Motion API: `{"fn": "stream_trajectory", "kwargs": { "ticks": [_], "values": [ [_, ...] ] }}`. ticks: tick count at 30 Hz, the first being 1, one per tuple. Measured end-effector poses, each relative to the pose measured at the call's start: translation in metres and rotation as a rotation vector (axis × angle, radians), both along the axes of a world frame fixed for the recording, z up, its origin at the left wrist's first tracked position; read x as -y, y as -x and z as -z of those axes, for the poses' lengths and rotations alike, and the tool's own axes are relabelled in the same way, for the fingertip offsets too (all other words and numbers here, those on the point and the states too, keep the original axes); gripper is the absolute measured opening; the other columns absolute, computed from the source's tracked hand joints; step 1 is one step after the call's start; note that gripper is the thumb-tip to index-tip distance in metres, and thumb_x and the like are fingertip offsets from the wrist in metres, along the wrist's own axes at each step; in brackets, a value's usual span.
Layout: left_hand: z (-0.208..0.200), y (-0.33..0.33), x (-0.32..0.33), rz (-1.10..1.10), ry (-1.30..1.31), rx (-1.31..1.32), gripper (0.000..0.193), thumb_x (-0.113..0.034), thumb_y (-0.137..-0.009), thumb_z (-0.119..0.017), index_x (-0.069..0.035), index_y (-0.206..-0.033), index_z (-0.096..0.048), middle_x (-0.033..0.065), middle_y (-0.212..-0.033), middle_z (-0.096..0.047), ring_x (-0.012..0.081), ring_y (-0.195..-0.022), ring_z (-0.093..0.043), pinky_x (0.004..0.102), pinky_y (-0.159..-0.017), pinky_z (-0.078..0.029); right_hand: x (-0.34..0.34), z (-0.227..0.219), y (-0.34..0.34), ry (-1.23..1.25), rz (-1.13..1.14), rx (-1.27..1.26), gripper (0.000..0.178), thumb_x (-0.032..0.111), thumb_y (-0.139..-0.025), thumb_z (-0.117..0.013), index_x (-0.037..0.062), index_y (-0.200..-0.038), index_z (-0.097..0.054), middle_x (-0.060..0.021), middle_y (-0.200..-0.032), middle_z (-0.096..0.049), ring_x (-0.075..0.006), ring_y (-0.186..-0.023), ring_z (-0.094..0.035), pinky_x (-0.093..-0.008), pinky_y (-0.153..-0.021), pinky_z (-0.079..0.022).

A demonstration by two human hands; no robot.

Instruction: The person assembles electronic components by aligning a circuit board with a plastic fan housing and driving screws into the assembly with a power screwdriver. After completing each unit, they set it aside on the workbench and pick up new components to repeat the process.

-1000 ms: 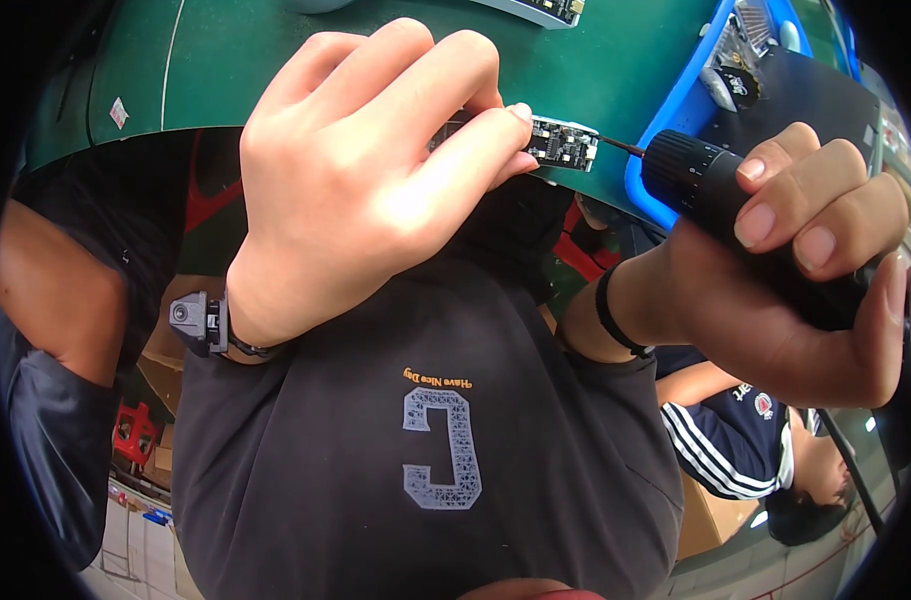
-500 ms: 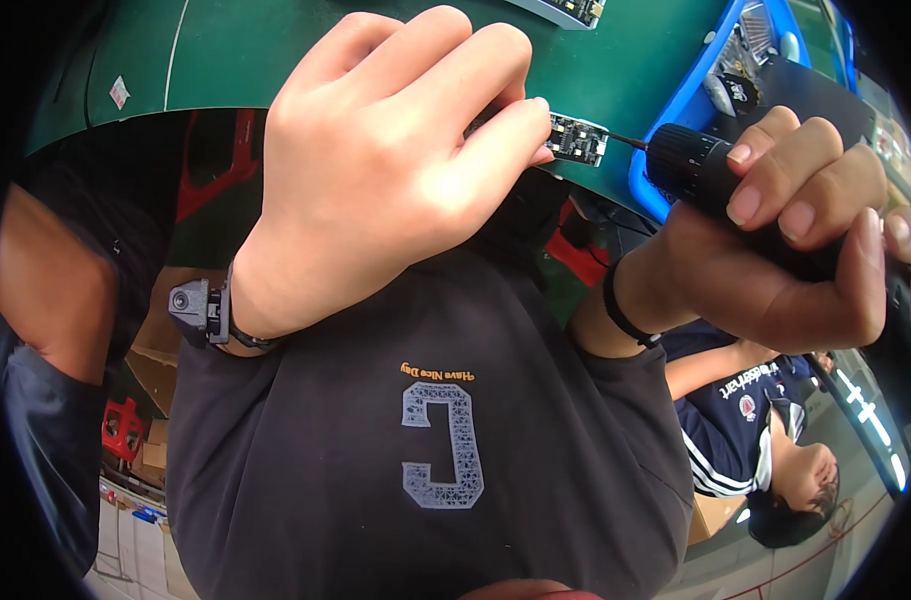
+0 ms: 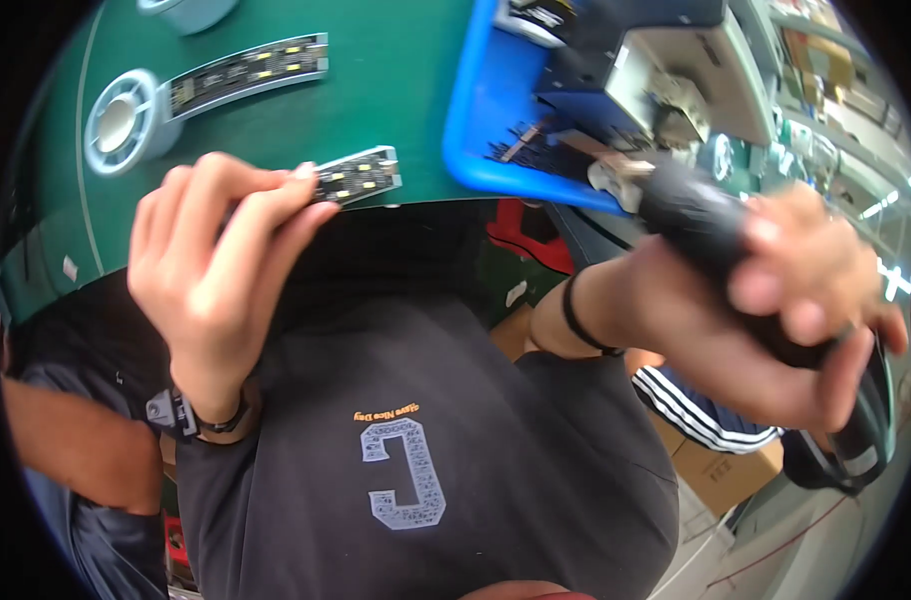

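My left hand (image 3: 216,240) is closed in a pinch on the near end of a narrow circuit board (image 3: 361,178) in a pale metal housing, held just above the green table's edge. In my right hand (image 3: 776,300) is a black electric screwdriver (image 3: 691,215), fingers wrapped round its body. Motion blurs that hand and the tool. The screwdriver's front end lies over the near right corner of a blue bin (image 3: 461,130), apart from the board. Its bit is too blurred to make out.
Another, longer board strip (image 3: 251,72) lies on the green table (image 3: 396,60), touching a pale blue round spool-like part (image 3: 121,125). Dark small parts (image 3: 536,145) lie in the bin beside a black and white boxy device (image 3: 666,60). A red stool (image 3: 526,235) stands below.
The screwdriver has come away from the board's end and swung over the blue bin. My left hand has moved left and lower with the board. The view has shifted toward the right.
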State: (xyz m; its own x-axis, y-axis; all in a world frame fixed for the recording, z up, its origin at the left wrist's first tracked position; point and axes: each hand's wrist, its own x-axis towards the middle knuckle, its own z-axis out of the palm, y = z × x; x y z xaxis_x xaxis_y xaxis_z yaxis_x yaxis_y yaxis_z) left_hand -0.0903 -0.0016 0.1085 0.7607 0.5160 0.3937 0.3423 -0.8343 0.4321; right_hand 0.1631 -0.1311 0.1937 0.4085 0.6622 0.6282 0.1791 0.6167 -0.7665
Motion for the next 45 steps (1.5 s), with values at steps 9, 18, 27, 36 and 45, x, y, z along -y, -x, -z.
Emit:
{"fn": "stream_trajectory", "kwargs": {
  "ticks": [9,18,27,36,45],
  "values": [
    [0.001,-0.001,0.002,-0.055,-0.082,-0.008,0.028,-0.013,-0.068,-0.089,-0.008,-0.093,-0.077,0.0011,-0.082,-0.064,0.0183,-0.073,-0.059,0.0322,-0.066,-0.043,-0.003,-0.001,-0.074,-0.014,0.418,0.202,0.018,0.027,-0.091,-0.05,0.0123,-0.081,-0.049,-0.0039,-0.07,-0.047,-0.0178,-0.052,-0.047,-0.0358,-0.063,-0.048],
    [0.005,-0.005,0.009,-0.088,-0.049,0.007,0.028,-0.01,-0.068,-0.09,-0.008,-0.092,-0.077,0.0025,-0.081,-0.066,0.019,-0.073,-0.06,0.0317,-0.066,-0.044,-0.002,0.014,-0.081,0.09,0.372,0.183,0.019,0.026,-0.089,-0.051,0.0117,-0.078,-0.049,-0.0036,-0.07,-0.048,-0.0175,-0.053,-0.047,-0.0363,-0.064,-0.047],
    [0.003,-0.001,0.008,-0.075,-0.07,0.009,0.027,-0.012,-0.068,-0.09,-0.008,-0.091,-0.077,0.002,-0.081,-0.064,0.0187,-0.074,-0.06,0.0311,-0.067,-0.044,-0.005,0.005,-0.073,0.158,0.309,0.135,0.02,0.026,-0.088,-0.051,0.011,-0.074,-0.048,-0.0033,-0.07,-0.048,-0.0172,-0.053,-0.047,-0.0368,-0.066,-0.046],
    [0.007,0.011,0.005,-0.057,-0.064,0.02,0.028,-0.008,-0.068,-0.089,-0.006,-0.093,-0.076,0.0031,-0.082,-0.065,0.019,-0.074,-0.061,0.0308,-0.067,-0.045,0.02,-0.015,-0.014,0.104,-0.037,0.003,0.022,0.025,-0.087,-0.052,0.0104,-0.071,-0.048,-0.003,-0.07,-0.049,-0.017,-0.054,-0.047,-0.0373,-0.067,-0.046],
    [0.025,0.023,-0.01,-0.031,-0.074,0.098,0.027,-0.016,-0.067,-0.089,-0.009,-0.09,-0.077,-0.0004,-0.08,-0.064,0.0168,-0.072,-0.059,0.0296,-0.064,-0.044,-0.031,0.024,0.064,0.08,-0.069,0.113,0.013,0.023,-0.09,-0.05,0.011,-0.093,-0.052,-0.0033,-0.071,-0.05,-0.0163,-0.053,-0.048,-0.0377,-0.061,-0.047]
  ]
}}
